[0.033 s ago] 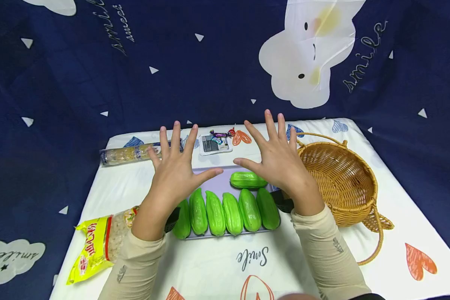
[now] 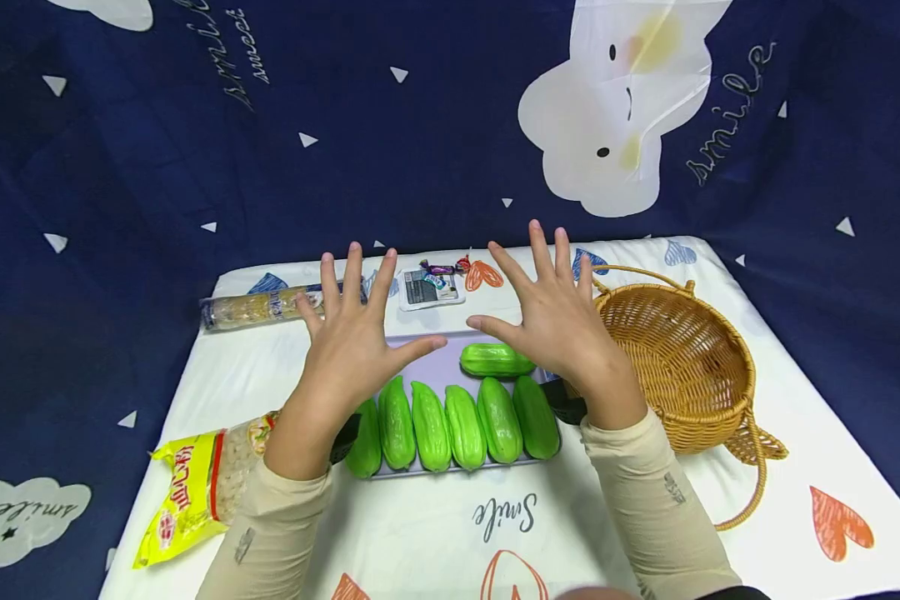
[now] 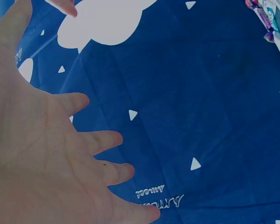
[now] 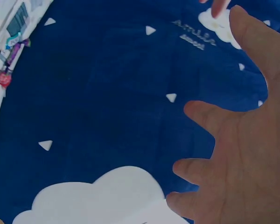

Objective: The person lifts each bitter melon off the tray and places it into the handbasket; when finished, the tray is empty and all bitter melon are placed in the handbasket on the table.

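Both hands are raised over the table, palms away from the head camera, fingers straight and spread, holding nothing. My left hand (image 2: 348,350) overlaps the left part of a light purple tray (image 2: 416,367) in the head view; its bare palm (image 3: 42,158) fills the left of the left wrist view. My right hand (image 2: 562,329) is above the tray's right side, near the wicker basket; the right wrist view shows its palm (image 4: 252,158) bare too. Plump green cucumber-like vegetables (image 2: 431,425) lie side by side in the tray, with another green one (image 2: 497,360) crosswise behind them.
At the right stands a wicker basket (image 2: 671,354) with handles. A yellow bag (image 2: 183,496) of pale pieces lies at the left, partly behind the left forearm. Toward the back are a long clear packet (image 2: 255,310) and a white package (image 2: 420,293) with wrapped candies (image 2: 441,271) on it.
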Demonstrator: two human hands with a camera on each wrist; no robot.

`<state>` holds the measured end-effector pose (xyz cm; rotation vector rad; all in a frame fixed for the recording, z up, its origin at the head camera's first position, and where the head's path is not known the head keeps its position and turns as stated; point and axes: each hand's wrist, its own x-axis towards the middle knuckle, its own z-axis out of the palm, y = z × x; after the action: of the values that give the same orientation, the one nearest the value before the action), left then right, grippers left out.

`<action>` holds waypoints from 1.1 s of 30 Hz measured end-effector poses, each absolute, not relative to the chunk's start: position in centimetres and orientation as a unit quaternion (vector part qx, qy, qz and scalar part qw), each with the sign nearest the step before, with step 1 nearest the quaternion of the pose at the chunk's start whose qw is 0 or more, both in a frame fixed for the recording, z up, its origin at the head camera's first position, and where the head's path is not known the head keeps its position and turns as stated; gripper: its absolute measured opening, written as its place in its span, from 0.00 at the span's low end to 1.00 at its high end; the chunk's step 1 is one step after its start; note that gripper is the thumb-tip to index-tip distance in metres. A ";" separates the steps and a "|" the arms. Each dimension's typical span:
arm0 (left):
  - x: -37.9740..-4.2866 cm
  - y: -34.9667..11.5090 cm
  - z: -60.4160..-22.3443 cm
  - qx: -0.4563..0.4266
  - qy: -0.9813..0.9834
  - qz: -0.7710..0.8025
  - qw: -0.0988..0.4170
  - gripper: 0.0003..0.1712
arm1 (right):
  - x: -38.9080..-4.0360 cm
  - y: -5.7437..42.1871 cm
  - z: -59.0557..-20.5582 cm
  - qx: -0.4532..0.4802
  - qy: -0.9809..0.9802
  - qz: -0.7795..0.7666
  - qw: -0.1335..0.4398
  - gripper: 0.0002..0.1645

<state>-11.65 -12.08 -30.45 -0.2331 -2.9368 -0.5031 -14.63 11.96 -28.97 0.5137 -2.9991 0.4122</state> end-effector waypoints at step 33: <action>-4.4 -16.9 -44.3 0.069 -0.947 -0.313 -0.026 0.31 | -6.3 14.5 -41.9 0.088 -0.978 0.183 -0.053 0.34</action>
<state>-4.39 -16.95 -44.28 0.2208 -3.0253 -0.9996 -6.28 14.50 -41.92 0.2868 -3.1789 0.5942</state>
